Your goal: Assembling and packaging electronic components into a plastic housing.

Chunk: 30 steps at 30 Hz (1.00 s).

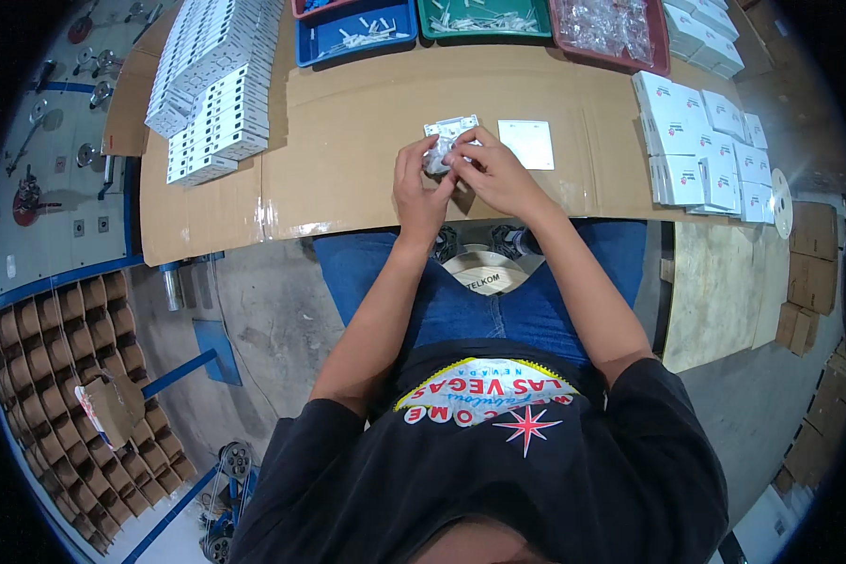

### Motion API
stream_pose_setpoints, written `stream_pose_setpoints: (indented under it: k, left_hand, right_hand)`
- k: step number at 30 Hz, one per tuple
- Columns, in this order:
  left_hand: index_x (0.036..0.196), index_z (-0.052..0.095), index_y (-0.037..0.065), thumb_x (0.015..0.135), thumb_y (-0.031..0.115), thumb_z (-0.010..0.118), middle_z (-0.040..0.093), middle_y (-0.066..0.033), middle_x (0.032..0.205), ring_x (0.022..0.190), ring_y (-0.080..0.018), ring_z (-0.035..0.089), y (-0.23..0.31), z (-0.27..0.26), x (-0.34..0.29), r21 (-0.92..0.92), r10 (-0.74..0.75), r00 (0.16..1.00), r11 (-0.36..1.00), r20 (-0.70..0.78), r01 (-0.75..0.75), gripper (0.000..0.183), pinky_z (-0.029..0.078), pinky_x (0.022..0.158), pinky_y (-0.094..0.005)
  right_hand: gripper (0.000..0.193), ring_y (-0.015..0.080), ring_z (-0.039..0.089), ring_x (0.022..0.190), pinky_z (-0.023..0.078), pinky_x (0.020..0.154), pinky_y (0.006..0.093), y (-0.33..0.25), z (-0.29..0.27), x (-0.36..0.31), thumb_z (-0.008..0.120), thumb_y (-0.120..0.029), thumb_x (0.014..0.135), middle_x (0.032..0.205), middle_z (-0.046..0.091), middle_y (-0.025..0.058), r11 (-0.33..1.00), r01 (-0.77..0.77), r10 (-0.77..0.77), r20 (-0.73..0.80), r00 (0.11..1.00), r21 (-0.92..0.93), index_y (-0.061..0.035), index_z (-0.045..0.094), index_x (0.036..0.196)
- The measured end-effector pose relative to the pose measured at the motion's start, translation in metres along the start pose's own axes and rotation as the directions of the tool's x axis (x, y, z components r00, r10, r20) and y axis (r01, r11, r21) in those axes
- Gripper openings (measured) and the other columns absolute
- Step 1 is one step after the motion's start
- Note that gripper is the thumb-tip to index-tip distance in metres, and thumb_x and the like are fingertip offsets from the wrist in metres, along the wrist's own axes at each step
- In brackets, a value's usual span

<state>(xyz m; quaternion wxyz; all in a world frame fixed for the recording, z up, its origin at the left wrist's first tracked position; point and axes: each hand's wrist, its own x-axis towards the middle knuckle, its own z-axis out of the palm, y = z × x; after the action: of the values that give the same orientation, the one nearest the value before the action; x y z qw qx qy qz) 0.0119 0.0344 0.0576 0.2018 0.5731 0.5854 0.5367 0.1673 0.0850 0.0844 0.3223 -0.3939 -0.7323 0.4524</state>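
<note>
My left hand (420,188) and my right hand (500,177) meet over the near middle of the cardboard-covered table. Between them they pinch a small clear plastic bag (436,160), its contents too small to make out. Just beyond the fingertips lies a white plastic housing (451,124), partly hidden by my hands. A flat white square plate (526,145) rests on the cardboard (348,122) to the right of my right hand.
Tall stacks of white housings (218,113) stand at the left. Along the far edge sit a blue tray (310,47) and a green tray (484,34) with small parts, and a red tray (663,56) of clear bags. White boxes (705,141) are piled at the right.
</note>
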Motion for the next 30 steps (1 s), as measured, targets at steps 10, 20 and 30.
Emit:
stream_pose_setpoints:
  k: [10, 20, 30]
  left_hand:
    - [0.124, 0.065, 0.006, 0.077, 0.018, 0.088, 0.065, -0.0106, 0.113, 0.106, -0.0282, 0.064, 0.009, 0.001, 0.01, 0.096, -0.032, 0.998, 0.995, -0.044, 0.036, 0.053, 0.052, 0.09, -0.0383]
    - [0.123, 0.064, 0.004, 0.077, 0.018, 0.088, 0.065, -0.0117, 0.113, 0.106, -0.0293, 0.064, 0.011, -0.002, 0.005, 0.15, -0.044, 0.998, 0.987, -0.048, 0.051, 0.054, 0.052, 0.09, -0.0386]
    - [0.123, 0.064, 0.003, 0.077, 0.017, 0.089, 0.066, -0.0127, 0.116, 0.107, -0.0294, 0.064, 0.013, -0.001, 0.008, 0.206, -0.017, 0.999, 0.978, -0.03, 0.023, 0.055, 0.054, 0.088, -0.0375]
  right_hand:
    - [0.021, 0.0174, 0.067, 0.079, 0.053, 0.072, 0.0293, 0.003, -0.033, 0.03, 0.068, -0.019, 0.099, 0.099, 0.07, 0.0092, 0.999, -0.031, 0.039, -0.178, 0.983, 0.044, -0.0004, 0.074, 0.107]
    - [0.022, 0.0271, 0.073, 0.086, 0.056, 0.076, 0.0387, 0.042, -0.127, 0.167, 0.068, -0.025, 0.093, 0.095, 0.077, 0.0101, 0.905, -0.074, -0.058, -0.294, 0.954, -0.418, -0.0103, 0.075, 0.108]
    - [0.02, 0.0346, 0.071, 0.099, 0.057, 0.084, 0.0462, 0.061, -0.15, 0.247, 0.062, -0.013, 0.088, 0.102, 0.075, 0.0134, 0.627, -0.035, 0.027, -0.024, 0.999, -0.779, -0.0154, 0.078, 0.098]
